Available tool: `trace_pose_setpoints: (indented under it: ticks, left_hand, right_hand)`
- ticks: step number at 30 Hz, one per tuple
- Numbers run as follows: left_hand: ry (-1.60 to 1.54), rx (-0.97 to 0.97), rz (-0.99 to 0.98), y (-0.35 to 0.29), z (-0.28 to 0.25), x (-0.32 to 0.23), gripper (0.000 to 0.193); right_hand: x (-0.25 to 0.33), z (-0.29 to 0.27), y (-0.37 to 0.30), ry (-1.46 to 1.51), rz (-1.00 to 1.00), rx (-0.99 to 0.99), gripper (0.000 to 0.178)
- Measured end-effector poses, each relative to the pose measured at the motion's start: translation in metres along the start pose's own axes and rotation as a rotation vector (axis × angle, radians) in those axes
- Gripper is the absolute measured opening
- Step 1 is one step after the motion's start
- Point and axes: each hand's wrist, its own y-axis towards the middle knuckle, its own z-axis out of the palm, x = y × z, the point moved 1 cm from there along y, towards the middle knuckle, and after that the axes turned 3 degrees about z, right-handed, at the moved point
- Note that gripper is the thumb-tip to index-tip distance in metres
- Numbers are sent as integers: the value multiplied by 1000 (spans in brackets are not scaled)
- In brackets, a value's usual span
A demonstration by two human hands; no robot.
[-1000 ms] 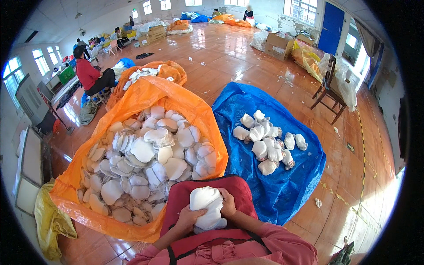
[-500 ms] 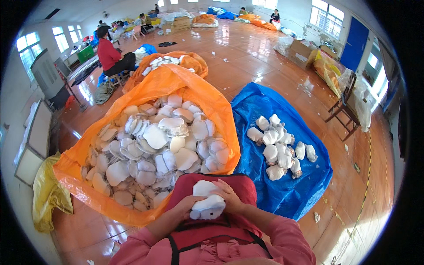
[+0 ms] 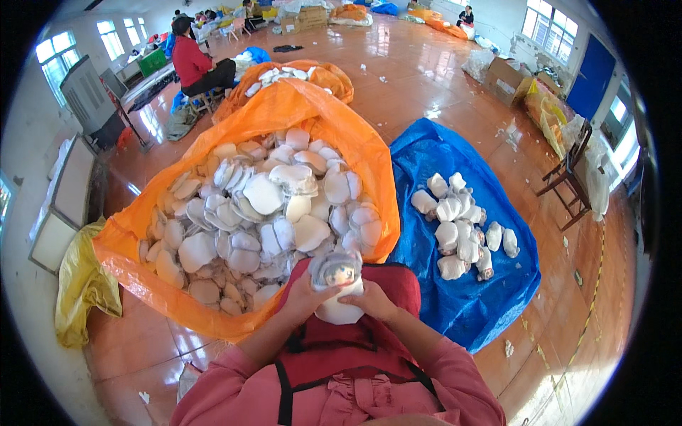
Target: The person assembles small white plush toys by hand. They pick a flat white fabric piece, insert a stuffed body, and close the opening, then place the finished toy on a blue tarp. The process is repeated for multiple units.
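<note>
**A:** What is the room like?

**B:** It is a big hall with a shiny red-brown floor (image 3: 426, 78). Windows sit at 10 o'clock and at 2 o'clock. A big orange plastic sheet (image 3: 312, 113) lies on the floor from the middle out to 9 o'clock. It is heaped with a pile of white rounded foam cups (image 3: 263, 206). A blue plastic sheet (image 3: 455, 298) lies at 3 o'clock with a small heap of bundled white cups (image 3: 458, 224) on it. A crumpled yellow plastic bag (image 3: 82, 284) sits at 8 o'clock. A dark wooden chair (image 3: 568, 177) stands out at 3 o'clock. Another person in a red top (image 3: 190, 60) sits at 11 o'clock, well apart.

**B:** And what do the hands have?

**A:** A stack of white cups with a clear plastic wrap on top (image 3: 337, 284). It is at 6 o'clock, just below the middle, over the person's dark red apron (image 3: 369, 341) and touching the near edge of the orange sheet.

**B:** How does it look?

**A:** White and round at the bottom. The top is shiny, see-through wrap with a dark patch showing in it.

**B:** How are the hands?

**A:** The left hand (image 3: 302, 298) is curled around the left side of the stack, holding it. The right hand (image 3: 373, 302) is closed on the lower right side. The 2 pink sleeves (image 3: 234, 387) come in from 6 o'clock.
</note>
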Motion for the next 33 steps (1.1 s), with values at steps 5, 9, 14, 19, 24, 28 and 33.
trace_pose_setpoints:
  ticks: [5, 9, 14, 19, 24, 28, 33]
  left_hand:
    - [-641, -4, -63, 15, 2, -12, 51]
    - [-1014, 130, 11, 21, 15, -7, 46]
    - [-972, 55, 56, 22, 15, -20, 47]
    - [-658, -32, 70, 27, 5, -5, 54]
    - [-366, 50, 46, 20, 1, -18, 66]
    - [147, 162, 153, 26, 0, -1, 81]
    - [316, 355, 46, 19, -1, -7, 88]
  right_hand:
    - [2, 0, 0, 145, -82, -82, 38]
    - [19, 2, -13, 539, -154, 10, 36]
    - [9, 11, -8, 699, -116, 18, 45]
    - [11, -3, 0, 461, -126, -126, 53]
    - [10, -16, 10, 345, -371, -169, 64]
    - [23, -27, 9, 30, -300, -97, 57]
    - [30, -26, 3, -192, -98, 170, 64]
